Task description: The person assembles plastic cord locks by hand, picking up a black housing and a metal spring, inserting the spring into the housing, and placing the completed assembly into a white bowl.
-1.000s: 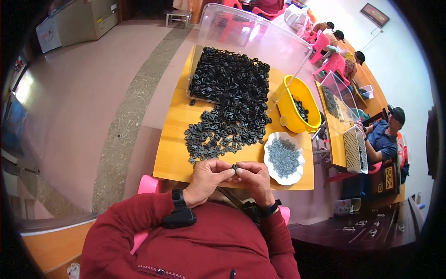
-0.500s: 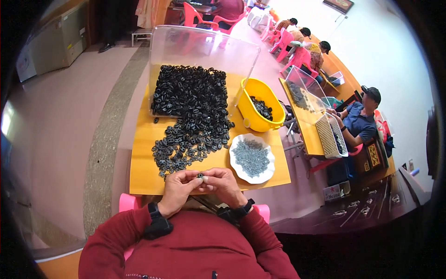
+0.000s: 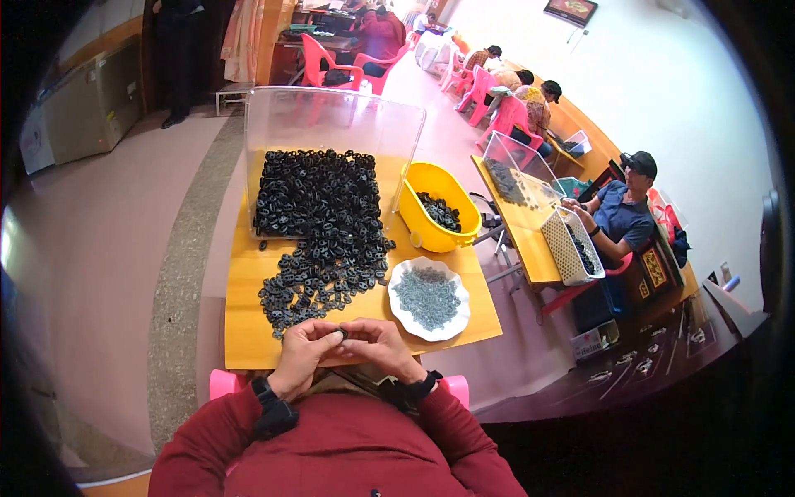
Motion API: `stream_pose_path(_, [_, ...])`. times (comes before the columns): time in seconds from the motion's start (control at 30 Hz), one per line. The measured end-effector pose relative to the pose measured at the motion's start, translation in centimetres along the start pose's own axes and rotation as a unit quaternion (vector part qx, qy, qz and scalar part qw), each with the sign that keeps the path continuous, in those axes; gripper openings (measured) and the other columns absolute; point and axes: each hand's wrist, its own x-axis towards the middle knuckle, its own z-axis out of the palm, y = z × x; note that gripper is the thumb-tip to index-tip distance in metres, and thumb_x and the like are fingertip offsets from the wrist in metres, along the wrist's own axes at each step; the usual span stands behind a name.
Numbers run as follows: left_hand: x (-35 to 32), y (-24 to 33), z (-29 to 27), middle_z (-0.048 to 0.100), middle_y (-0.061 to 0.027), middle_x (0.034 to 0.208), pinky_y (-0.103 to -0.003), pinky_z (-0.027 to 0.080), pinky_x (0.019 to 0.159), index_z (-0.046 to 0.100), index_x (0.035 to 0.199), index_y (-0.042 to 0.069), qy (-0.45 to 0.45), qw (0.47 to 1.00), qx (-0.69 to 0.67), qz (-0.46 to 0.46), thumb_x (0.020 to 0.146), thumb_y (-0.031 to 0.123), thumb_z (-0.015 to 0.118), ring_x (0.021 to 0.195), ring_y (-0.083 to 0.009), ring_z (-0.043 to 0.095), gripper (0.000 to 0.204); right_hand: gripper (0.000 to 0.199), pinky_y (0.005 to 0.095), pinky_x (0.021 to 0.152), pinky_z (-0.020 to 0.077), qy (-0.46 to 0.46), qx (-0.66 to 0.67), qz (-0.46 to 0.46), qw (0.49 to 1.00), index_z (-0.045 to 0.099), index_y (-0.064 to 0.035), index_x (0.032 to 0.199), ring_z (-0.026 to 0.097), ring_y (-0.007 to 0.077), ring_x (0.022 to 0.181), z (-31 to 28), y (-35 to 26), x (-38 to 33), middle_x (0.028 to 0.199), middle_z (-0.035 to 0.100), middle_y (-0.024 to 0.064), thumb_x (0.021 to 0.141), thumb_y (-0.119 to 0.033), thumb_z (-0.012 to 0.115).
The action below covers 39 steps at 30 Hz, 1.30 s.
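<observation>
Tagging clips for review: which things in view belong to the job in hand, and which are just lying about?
Apparently in use: small dark piece between left hand and right hand; black pieces; clear box; yellow tub; white dish; table.

Seemingly unrelated: carton; wall picture; stool.

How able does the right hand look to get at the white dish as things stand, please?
Probably yes: the white dish lies just beyond the right hand, with nothing visible between them, though that hand and the left hand hold a small dark piece.
</observation>
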Motion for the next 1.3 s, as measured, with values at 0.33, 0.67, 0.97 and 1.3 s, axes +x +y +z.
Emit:
stream_pose_path(0.33, [0.2,-0.2,-0.7,0.065,-0.0081,0.083,-0.026,0.055,0.069,0.060,0.090,-0.001,0.003,1.000,-0.004,-0.028,0.085,0.000,0.063,0.073,-0.0129,0.064,0.006,0.020,0.0310,0.060,0.0482,0.048,-0.378,-0.220,0.898,0.063,-0.0010,0.094,0.062,0.0263,0.070,0.2,0.6,0.1,0.081,0.062,0.0140,0.077,-0.007,0.071])
stream_pose_path(0.67, [-0.2,-0.7,-0.9,0.064,-0.0102,0.085,-0.032,0.057,0.071,0.058,0.090,-0.002,0.004,0.999,0.011,-0.030,0.087,0.002,0.061,0.076,-0.0183,0.064,0.005,0.017,0.0326,0.061,0.0482,0.042,-0.389,-0.198,0.899,0.063,-0.0010,0.094,0.062,0.0271,0.070,0.7,-0.6,-0.6,0.080,0.062,0.0144,0.080,-0.009,0.068])
stream_pose_path(0.97, [-0.3,0.4,-0.3,0.063,-0.0067,0.082,-0.026,0.054,0.067,0.058,0.091,0.000,-0.010,1.000,0.010,-0.024,0.088,0.006,0.062,0.072,-0.0124,0.063,0.008,0.020,0.0295,0.065,0.0491,0.034,-0.340,-0.171,0.924,0.063,0.0006,0.099,0.062,0.0184,0.073,1.1,-1.1,-0.4,0.084,0.065,0.0120,0.084,-0.011,0.068])
stream_pose_path(1.3, [-0.3,-0.1,-0.8,0.063,-0.0050,0.081,-0.025,0.054,0.068,0.059,0.090,0.002,0.017,0.999,0.008,-0.035,0.088,0.009,0.064,0.072,-0.0119,0.063,0.009,0.014,0.0219,0.057,0.0479,0.285,-0.378,-0.305,0.826,0.063,0.0024,0.098,0.061,0.0105,0.066,-3.8,-11.1,-1.6,0.076,0.063,0.0058,0.085,-0.001,0.062])
